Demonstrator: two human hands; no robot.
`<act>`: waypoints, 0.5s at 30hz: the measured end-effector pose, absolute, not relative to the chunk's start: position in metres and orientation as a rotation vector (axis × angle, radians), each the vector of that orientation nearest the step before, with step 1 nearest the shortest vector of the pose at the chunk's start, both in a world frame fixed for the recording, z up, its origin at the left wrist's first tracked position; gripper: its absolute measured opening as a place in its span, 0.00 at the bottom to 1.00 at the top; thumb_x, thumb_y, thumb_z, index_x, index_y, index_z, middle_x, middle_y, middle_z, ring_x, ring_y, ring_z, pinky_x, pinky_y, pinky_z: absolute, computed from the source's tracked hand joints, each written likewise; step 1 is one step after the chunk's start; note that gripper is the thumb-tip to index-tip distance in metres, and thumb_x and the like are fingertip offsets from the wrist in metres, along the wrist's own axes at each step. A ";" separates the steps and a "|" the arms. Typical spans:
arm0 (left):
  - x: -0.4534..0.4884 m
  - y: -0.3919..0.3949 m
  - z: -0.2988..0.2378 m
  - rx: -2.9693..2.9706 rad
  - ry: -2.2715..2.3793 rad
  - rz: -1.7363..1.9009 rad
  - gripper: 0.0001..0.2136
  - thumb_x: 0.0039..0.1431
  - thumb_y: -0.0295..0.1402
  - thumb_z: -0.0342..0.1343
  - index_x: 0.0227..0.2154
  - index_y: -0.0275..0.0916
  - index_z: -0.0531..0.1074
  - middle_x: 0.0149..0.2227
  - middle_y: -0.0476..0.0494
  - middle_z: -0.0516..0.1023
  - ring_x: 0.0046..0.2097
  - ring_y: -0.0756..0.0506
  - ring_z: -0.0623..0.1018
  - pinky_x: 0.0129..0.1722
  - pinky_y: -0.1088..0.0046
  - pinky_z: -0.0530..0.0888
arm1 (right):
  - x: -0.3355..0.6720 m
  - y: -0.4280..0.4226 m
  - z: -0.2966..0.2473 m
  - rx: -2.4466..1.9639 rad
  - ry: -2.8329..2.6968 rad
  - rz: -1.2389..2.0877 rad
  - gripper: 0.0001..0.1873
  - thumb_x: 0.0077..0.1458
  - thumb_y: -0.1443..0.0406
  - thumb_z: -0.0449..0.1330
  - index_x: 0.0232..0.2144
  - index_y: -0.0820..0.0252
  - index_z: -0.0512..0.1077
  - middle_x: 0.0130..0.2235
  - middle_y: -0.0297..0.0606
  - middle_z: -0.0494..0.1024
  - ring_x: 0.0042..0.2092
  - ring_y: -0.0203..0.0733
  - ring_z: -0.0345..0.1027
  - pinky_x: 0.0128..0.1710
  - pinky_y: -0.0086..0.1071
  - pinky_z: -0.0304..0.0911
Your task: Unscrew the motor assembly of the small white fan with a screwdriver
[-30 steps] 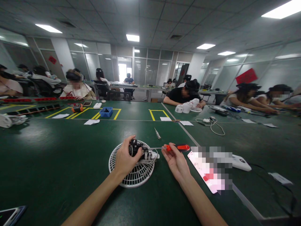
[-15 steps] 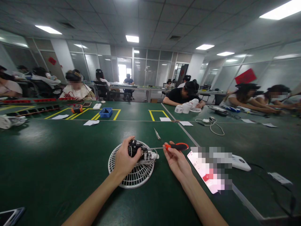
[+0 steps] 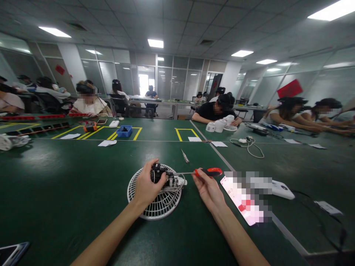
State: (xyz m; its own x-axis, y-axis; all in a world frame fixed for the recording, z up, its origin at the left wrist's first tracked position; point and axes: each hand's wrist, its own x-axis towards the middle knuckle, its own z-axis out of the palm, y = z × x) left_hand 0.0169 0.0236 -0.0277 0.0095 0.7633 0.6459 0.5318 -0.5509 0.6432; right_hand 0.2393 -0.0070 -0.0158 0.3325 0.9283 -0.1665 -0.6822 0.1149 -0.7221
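Observation:
A round white fan grille [image 3: 155,211] lies on the green table, with a black fan motor [image 3: 155,175] and white wiring on top of it. My left hand [image 3: 145,186] is closed around the motor, thumb on the near side and fingers on the far side. In my right hand [image 3: 208,186] is a screwdriver [image 3: 209,172] with a red and black handle, held level by the fingertips. Its shaft points left, and the tip reaches the motor's right side; the exact contact point is too small to make out.
A small clear-handled screwdriver [image 3: 185,156] lies beyond the grille. Right of my right hand are a lit phone [image 3: 235,199] and a white device [image 3: 283,189] with a cable. Farther back stand a blue bin [image 3: 124,131] and paper slips [image 3: 107,143]. A co-worker [image 3: 216,111] sits across the table.
My right hand's fingers have shifted slightly around the screwdriver handle. The left hand, motor and grille stay almost as they were; the whole view has moved a little.

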 end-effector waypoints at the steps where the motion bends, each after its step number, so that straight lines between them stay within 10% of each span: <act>1: 0.017 0.024 -0.027 2.065 1.359 1.561 0.21 0.60 0.37 0.61 0.55 0.43 0.67 0.50 0.40 0.78 0.50 0.40 0.79 0.52 0.55 0.76 | 0.240 -0.007 -0.016 -0.809 -0.356 1.227 0.18 0.36 0.74 0.77 0.30 0.60 0.76 0.31 0.34 0.83 0.35 0.38 0.80 0.39 0.25 0.78; 15: 0.017 0.026 -0.030 2.081 1.360 1.569 0.20 0.60 0.37 0.60 0.54 0.43 0.68 0.49 0.41 0.78 0.50 0.39 0.79 0.53 0.57 0.76 | 0.240 -0.007 -0.017 -0.874 -0.376 1.252 0.15 0.40 0.68 0.77 0.29 0.61 0.76 0.29 0.37 0.82 0.30 0.40 0.78 0.31 0.28 0.77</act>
State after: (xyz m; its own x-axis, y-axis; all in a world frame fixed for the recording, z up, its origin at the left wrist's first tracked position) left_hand 0.0167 0.0256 -0.0304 0.0126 0.7556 0.6549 0.5410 -0.5560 0.6310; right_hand 0.2402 -0.0072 -0.0174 0.3073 0.9295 -0.2041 -0.6633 0.0554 -0.7463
